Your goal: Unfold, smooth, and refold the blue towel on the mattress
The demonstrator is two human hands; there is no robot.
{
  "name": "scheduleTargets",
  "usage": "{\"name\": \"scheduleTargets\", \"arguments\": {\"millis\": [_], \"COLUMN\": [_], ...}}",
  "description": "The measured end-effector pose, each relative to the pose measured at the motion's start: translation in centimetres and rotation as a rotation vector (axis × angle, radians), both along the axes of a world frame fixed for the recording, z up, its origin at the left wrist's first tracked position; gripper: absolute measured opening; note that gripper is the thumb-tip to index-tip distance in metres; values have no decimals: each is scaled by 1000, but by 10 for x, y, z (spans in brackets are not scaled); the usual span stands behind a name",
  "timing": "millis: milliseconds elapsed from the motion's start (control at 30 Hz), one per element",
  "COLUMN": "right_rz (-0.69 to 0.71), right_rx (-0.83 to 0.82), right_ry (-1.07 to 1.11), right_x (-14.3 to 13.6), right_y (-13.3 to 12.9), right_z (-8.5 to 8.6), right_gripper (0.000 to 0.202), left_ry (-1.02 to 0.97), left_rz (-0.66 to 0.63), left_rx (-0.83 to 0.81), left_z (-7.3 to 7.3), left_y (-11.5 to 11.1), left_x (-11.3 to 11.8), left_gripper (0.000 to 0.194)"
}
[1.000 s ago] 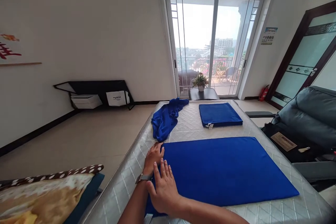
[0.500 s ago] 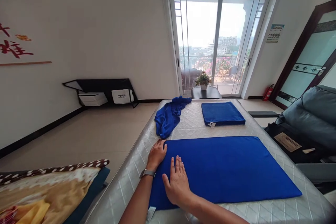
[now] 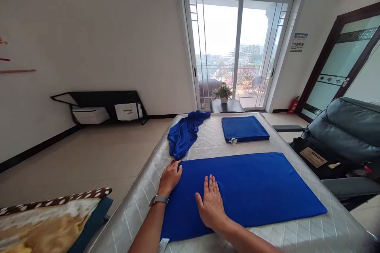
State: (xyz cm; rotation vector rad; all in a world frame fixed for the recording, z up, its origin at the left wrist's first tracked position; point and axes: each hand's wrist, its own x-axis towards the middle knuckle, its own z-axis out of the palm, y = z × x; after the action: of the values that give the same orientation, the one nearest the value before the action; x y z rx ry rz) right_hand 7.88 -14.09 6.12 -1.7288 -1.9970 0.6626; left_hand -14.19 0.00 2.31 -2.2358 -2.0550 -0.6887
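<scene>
A blue towel [image 3: 252,189] lies spread flat across the near part of the quilted mattress [image 3: 204,151], a white tag at its near left corner. My left hand [image 3: 171,176], with a grey watch band on the wrist, rests on the towel's left edge near the far corner, fingers extended. Flat on the cloth to the right of it is my right hand [image 3: 211,203], palm down with the thumb apart. Farther back sits a stack of folded blue towels [image 3: 246,127] with white tags. A crumpled blue towel [image 3: 184,134] lies at the far left.
A grey armchair [image 3: 344,126] with a black bag stands along the right side. Past the far edge is a chair with a potted plant [image 3: 223,91] before a sliding glass door. Patterned bedding [image 3: 56,221] is at the lower left. A black rack [image 3: 103,104] stands by the wall.
My right hand has slid rightward over the towel, away from my left hand. The left hand stays at the towel's left edge. The whole view has shifted slightly.
</scene>
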Motion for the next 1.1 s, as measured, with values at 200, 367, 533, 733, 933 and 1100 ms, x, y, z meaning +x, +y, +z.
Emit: {"name": "scheduleTargets", "arguments": {"millis": [200, 367, 533, 733, 933, 1100], "right_rz": [-46, -75, -122, -189, -242, -283], "right_rx": [10, 8, -2, -2, 8, 13], "right_ry": [-18, -45, -90, -147, -214, -255], "right_x": [22, 44, 77, 121, 157, 188], "right_y": [1, 5, 7, 8, 8, 10], "right_z": [-8, -12, -11, -12, -15, -21], "right_gripper": [77, 76, 78, 78, 79, 79], "left_ry": [-12, -7, -5, -12, -12, 22], "left_rz": [0, -13, -15, -2, -9, -2], "left_rx": [5, 11, 0, -27, -8, -13], "left_z": [0, -1, -2, -2, -3, -7], "left_y": [0, 1, 1, 3, 4, 6], "left_x": [-1, -2, -3, -3, -3, -5], "left_gripper": [39, 39, 42, 42, 42, 46]}}
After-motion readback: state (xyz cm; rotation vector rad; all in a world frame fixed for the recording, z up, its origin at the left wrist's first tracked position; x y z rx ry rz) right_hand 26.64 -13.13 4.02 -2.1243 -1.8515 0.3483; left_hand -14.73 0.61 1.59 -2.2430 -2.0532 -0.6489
